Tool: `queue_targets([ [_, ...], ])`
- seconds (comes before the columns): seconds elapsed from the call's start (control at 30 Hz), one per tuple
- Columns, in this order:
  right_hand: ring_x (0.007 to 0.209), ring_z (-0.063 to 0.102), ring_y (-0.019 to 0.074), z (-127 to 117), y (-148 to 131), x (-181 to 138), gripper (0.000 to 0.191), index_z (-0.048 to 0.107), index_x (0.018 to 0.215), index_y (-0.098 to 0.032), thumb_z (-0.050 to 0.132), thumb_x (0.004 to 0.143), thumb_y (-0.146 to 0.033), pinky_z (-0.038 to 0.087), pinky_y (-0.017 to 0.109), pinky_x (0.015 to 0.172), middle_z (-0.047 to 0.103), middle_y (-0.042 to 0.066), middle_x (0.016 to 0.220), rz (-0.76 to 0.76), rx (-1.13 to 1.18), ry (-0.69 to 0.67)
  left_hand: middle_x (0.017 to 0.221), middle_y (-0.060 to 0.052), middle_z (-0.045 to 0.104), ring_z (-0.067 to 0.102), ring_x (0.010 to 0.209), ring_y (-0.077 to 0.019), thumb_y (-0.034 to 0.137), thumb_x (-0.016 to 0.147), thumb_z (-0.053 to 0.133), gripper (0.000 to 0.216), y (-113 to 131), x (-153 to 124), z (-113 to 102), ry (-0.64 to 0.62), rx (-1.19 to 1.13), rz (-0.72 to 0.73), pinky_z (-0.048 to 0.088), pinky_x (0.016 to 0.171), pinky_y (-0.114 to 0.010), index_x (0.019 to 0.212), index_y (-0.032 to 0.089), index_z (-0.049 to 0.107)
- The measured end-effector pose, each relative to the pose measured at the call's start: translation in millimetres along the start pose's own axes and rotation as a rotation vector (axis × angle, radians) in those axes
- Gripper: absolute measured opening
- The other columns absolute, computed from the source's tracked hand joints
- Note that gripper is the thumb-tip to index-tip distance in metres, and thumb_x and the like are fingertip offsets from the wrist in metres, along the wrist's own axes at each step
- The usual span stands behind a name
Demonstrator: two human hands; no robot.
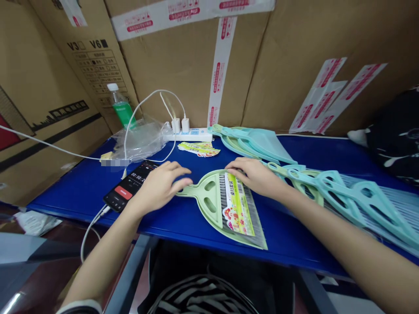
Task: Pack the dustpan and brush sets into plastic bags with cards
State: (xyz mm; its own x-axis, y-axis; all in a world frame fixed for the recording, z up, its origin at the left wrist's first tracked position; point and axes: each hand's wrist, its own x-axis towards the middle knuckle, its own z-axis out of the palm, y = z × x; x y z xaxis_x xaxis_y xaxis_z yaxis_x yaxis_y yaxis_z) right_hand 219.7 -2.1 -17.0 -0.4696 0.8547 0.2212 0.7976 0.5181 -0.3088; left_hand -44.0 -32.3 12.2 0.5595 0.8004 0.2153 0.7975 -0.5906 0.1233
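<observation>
A light green dustpan (pixel 205 183) lies flat on the blue table with a grey-bristled brush (pixel 260 226) nested in it. Across the bristles sits a yellow and white printed label card (pixel 240 205). My left hand (pixel 163 183) is at the dustpan's handle, thumb and fingers apart, the thumb by the handle. With bent fingers, my right hand (pixel 252 174) grips the far edge of the card and dustpan; its fingertips are partly hidden. Several more label cards (pixel 199 149) lie beyond the dustpan.
Stacked blue and green dustpans (pixel 262 141) lie behind my right hand, and several brush sets (pixel 343 192) to the right. A phone (pixel 131 185), clear plastic bag (pixel 144 139), bottle (pixel 121 107) and power strip (pixel 196 134) with cables stand left. Cardboard (pixel 183 65) walls the back.
</observation>
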Motion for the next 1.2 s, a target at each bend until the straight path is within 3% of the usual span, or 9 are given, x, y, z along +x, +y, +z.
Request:
queue_targets([
  [0.1, 0.085, 0.064, 0.0228, 0.8, -0.6, 2.2, 0.029, 0.069, 0.087, -0.017, 0.041, 0.09, -0.019, 0.048, 0.034, 0.077, 0.069, 0.01, 0.089, 0.036, 0.035, -0.018, 0.107, -0.01, 0.067, 0.061, 0.105, -0.0266, 0.032, 0.097, 0.041, 0.033, 1.8, 6.2, -15.4, 0.075, 0.202, -0.252, 0.049, 0.09, -0.039, 0.114, 0.017, 0.065],
  [0.2, 0.084, 0.063, 0.0223, 0.8, -0.7, 3.5, 0.029, 0.067, 0.083, -0.017, 0.039, 0.089, -0.015, 0.047, 0.034, 0.079, 0.068, 0.01, 0.089, 0.046, 0.04, -0.039, 0.108, -0.015, 0.066, 0.061, 0.108, -0.0317, 0.026, 0.095, 0.043, 0.032, 1.8, 18.6, -30.0, 0.025, 0.422, -0.455, 0.05, 0.088, -0.042, 0.114, 0.012, 0.064],
  [0.43, 0.085, 0.062, 0.0243, 1.7, -0.3, 4.9, 0.028, 0.06, 0.081, -0.018, 0.034, 0.089, -0.011, 0.047, 0.036, 0.078, 0.065, 0.012, 0.087, 0.055, -0.037, -0.09, 0.113, -0.02, 0.065, 0.06, 0.113, -0.0297, 0.009, 0.091, 0.039, 0.031, -12.8, 53.1, -31.4, 0.03, 0.478, -0.667, 0.052, 0.086, -0.037, 0.115, 0.008, 0.06],
  [0.67, 0.086, 0.062, 0.0235, -3.2, 3.4, 0.7, 0.021, 0.055, 0.081, -0.02, 0.04, 0.08, -0.006, 0.046, 0.032, 0.076, 0.064, 0.01, 0.087, 0.053, -0.028, -0.145, 0.113, -0.022, 0.064, 0.06, 0.111, -0.0296, 0.003, 0.085, 0.042, 0.034, -24.8, 55.8, -20.9, 0.075, 0.516, -0.744, 0.052, 0.081, -0.034, 0.112, 0.005, 0.061],
  [0.8, 0.08, 0.061, 0.0221, -6.3, 7.6, 0.6, 0.021, 0.049, 0.073, -0.022, 0.043, 0.073, -0.002, 0.044, 0.03, 0.07, 0.061, 0.008, 0.083, 0.06, -0.04, -0.161, 0.108, -0.019, 0.066, 0.063, 0.106, -0.028, 0.0, 0.081, 0.044, 0.035, -30.6, 56.2, -21.2, 0.103, 0.527, -0.744, 0.052, 0.078, -0.032, 0.107, 0.007, 0.065],
  [1.0, 0.075, 0.058, 0.0206, -7.0, 10.0, 2.8, 0.024, 0.039, 0.067, -0.024, 0.042, 0.072, -0.001, 0.042, 0.029, 0.068, 0.059, 0.006, 0.076, 0.059, -0.033, -0.171, 0.097, -0.016, 0.07, 0.067, 0.096, -0.026, 0.0, 0.08, 0.042, 0.037, -36.8, 58.7, -21.1, 0.151, 0.508, -0.721, 0.05, 0.073, -0.032, 0.102, 0.01, 0.07],
  [1.2, 0.071, 0.059, 0.0195, -11.5, 15.0, 1.7, 0.029, 0.035, 0.066, -0.025, 0.039, 0.067, 0.003, 0.041, 0.027, 0.062, 0.061, 0.004, 0.073, 0.086, -0.022, -0.171, 0.11, -0.015, 0.067, 0.067, 0.095, -0.0279, 0.007, 0.084, 0.038, 0.041, -33.7, 52.5, -24.0, 0.228, 0.497, -0.649, 0.051, 0.072, -0.036, 0.109, 0.014, 0.069],
])
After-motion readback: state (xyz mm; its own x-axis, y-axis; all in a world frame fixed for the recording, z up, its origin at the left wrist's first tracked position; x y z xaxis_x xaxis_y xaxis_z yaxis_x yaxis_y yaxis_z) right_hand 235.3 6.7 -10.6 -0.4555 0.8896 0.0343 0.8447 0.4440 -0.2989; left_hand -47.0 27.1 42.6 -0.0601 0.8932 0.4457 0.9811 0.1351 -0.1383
